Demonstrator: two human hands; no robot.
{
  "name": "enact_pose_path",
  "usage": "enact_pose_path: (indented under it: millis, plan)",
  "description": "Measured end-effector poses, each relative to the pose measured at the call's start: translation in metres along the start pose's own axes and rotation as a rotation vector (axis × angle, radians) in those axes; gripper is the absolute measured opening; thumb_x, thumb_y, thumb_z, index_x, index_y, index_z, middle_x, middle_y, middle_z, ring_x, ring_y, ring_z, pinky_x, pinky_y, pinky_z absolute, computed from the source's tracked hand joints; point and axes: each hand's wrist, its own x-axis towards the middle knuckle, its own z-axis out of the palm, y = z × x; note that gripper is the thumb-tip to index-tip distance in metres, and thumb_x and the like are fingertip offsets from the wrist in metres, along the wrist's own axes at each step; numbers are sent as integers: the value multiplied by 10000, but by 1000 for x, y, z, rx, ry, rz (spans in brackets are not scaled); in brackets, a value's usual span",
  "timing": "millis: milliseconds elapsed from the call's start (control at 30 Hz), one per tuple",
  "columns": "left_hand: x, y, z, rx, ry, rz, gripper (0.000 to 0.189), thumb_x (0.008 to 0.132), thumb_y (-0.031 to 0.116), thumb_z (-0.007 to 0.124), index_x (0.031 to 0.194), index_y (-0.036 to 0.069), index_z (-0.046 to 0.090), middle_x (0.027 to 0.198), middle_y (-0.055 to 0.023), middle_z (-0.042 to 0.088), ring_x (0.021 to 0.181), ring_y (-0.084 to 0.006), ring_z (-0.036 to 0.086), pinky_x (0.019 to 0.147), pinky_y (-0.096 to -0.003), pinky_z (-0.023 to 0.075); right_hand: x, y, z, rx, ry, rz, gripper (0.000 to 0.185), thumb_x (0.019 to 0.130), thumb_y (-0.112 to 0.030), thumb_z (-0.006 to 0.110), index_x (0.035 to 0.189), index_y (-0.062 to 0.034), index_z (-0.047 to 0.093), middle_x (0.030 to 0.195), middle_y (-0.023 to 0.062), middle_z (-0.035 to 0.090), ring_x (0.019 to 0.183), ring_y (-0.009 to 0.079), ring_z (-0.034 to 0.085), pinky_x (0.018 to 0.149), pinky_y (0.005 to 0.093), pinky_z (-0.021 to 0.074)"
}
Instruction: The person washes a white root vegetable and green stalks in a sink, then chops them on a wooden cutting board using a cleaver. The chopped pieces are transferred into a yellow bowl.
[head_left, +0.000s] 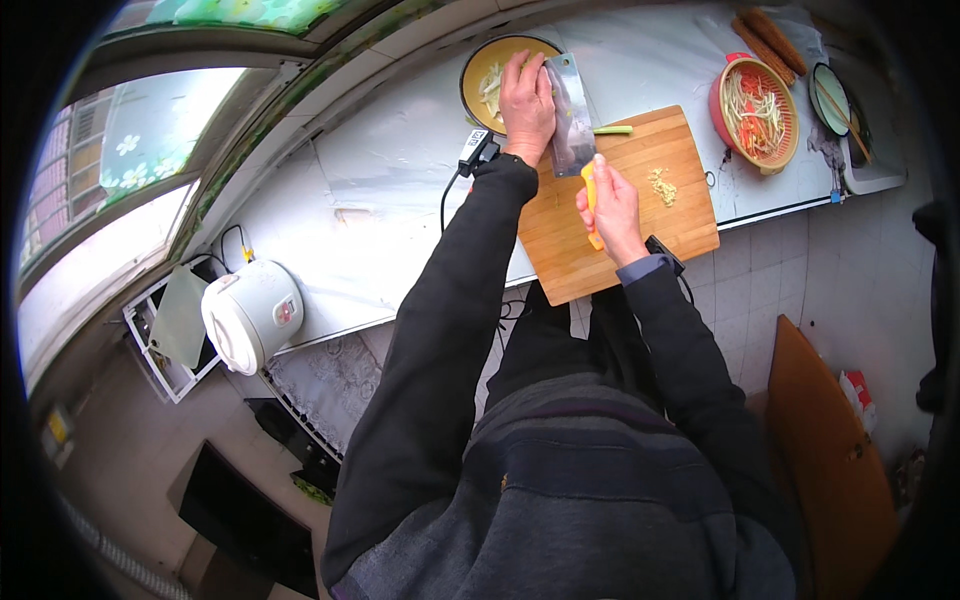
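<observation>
My right hand (611, 210) grips the yellow handle (591, 202) of a cleaver, its thumb along the top near the blade. The broad steel cleaver blade (571, 120) extends away from me, over the board's far left part to the rim of a yellow bowl (476, 71). My left hand (526, 105) is over the bowl's near right side, right beside the blade; what lies under its fingers is hidden. Pale cut vegetable pieces (491, 86) lie in the bowl. On the wooden cutting board (626, 240) are a small heap of minced pale bits (662, 187) and a green stalk (613, 130).
A colander (716, 112) of shredded white and orange vegetables stands right, near brown cylindrical objects (771, 45) and a dish with chopsticks (829, 97). The board overhangs the white counter's (375, 247) front edge. A corded black plug (480, 154) lies by my left wrist; a rice cooker (255, 311) stands left.
</observation>
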Motion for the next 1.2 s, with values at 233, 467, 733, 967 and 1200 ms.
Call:
enact_pose_path:
  millis: [233,467,733,967,1200]
  plan:
    - [21,-9,-10,-39,-80,8,150,969,87,666,1081,27,747,1041,-135,745,926,-330,721,820,-391,570,-21,-6,-50,-13,76,-41,445,1108,-483,496,1040,-62,623,657,30,575,454,66,464,412,243,354]
    - [53,29,-33,-396,56,-95,130,994,52,684,1095,-3,744,963,-74,724,849,-156,707,741,-303,573,-33,1,-77,8,82,-17,420,1113,-456,499,1036,-60,614,669,37,578,475,72,472,431,239,362]
    - [45,4,-26,58,-178,205,196,943,37,696,1135,41,737,1064,-142,727,947,-330,717,843,-385,575,-48,34,-97,-9,76,-18,394,1108,-429,527,1090,-56,654,646,17,563,477,64,483,434,239,371]
    - [4,16,-74,155,-102,225,233,899,-6,709,1123,48,742,1139,-132,692,978,-313,688,855,-385,554,-61,72,-127,-526,119,-431,311,1022,-305,689,1208,-55,708,829,80,703,676,204,684,631,333,539]
    - [-107,17,-91,423,-499,-115,291,906,104,727,1188,57,671,1102,-152,665,828,-390,704,709,-470,581,-86,101,-153,-1009,-28,-594,278,894,-179,777,1161,-113,737,974,83,653,971,310,651,819,395,541]
